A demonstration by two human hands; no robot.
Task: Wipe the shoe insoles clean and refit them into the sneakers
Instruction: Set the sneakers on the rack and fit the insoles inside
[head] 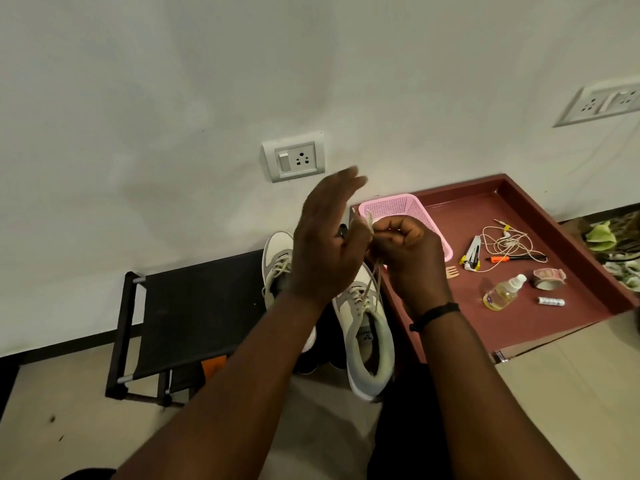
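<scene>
Forearms up close, both working the laces [375,271] of the right-hand sneaker [367,327] on the rack: right hand [408,251] pinches them, left hand [329,244] hovers flat-fingered. I'd keep tension even. Other sneaker [277,258] sits beside; insoles not visible.

Above the right sneaker [367,327], the left hand [329,247] lifts open-fingered while the right hand [408,258] pinches its lace [375,271].

Two grey-and-white sneakers [367,327] side by side on the black rack, toes to wall, laces loose.
</scene>
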